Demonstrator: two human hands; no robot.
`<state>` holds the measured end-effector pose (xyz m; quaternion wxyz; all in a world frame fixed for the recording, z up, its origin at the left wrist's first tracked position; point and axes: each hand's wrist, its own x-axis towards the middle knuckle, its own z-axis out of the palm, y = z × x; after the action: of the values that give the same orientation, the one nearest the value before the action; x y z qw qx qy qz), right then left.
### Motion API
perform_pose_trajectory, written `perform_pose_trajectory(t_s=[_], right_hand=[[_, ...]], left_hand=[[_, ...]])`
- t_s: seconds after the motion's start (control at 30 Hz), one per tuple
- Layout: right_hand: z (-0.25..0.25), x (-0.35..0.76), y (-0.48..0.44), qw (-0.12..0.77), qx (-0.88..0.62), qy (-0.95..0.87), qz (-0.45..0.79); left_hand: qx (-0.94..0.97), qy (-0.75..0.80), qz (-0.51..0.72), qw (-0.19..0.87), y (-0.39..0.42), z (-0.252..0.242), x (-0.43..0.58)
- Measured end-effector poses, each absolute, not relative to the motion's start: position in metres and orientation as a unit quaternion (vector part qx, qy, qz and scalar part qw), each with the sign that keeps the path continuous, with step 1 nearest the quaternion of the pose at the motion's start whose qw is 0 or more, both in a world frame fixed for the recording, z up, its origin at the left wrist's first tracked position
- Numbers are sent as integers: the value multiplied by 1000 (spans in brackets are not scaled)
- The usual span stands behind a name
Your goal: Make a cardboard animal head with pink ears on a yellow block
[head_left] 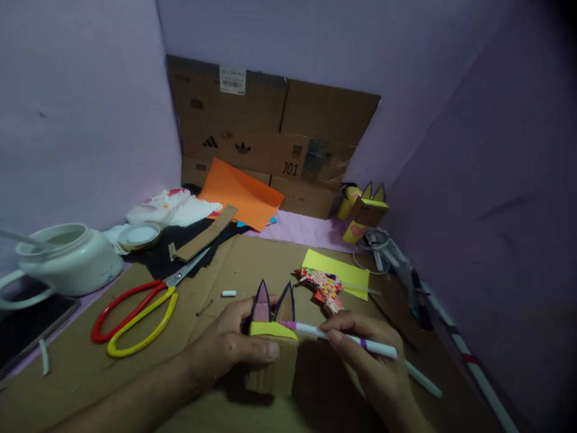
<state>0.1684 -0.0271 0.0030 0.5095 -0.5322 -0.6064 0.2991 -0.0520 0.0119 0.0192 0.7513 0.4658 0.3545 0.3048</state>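
My left hand [225, 346] grips a small cardboard animal head [283, 370], thumb in front, the other fingers partly hidden behind it. A yellow paper strip [270, 329] runs along its top. Two dark-outlined pointed ears stand above: the left ear [261, 305] is filled in pinkish purple, while the right ear [285, 307] shows mostly brown cardboard. Between the fingers of my right hand [367, 343] is a white marker [381, 349]. Its pinkish end lies at the base of the right ear; whether it touches is unclear. A small white cap [229, 293] lies beyond my left hand.
Red-and-yellow scissors [164, 294] lie left on the cardboard sheet [216, 258]. A floral-patterned glue gun [327, 285] and yellow paper [356, 273] sit ahead. A white pot [67, 264] is far left. Another eared cardboard figure [369, 210] stands back right, near orange paper [243, 195].
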Motion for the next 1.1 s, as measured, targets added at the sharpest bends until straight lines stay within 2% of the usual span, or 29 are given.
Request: perform_pose_trajectory(t_s=[0.17,0.4,0.6,0.8,1.0,1.1], right_hand=[[11,166,-26,561,-537,-564,279],[11,164,-26,532,-514,-587,329],[15,161,-25,580,-523,-550,295],[21,163,-26,538,-502,-613,287],[17,164,-23,586,-521,-564,258],[18,165,-23,577,-519,-577,254]], left_hand=[[482,328,301,755,12,21,-52],[477,350,294,751,11,21,-53],[506,330,287,743,12,23,-52],[492,352,291,741,10,24,-52],[487,335,295,751,10,25,-52],[492,334,297,747,10,25,-52]])
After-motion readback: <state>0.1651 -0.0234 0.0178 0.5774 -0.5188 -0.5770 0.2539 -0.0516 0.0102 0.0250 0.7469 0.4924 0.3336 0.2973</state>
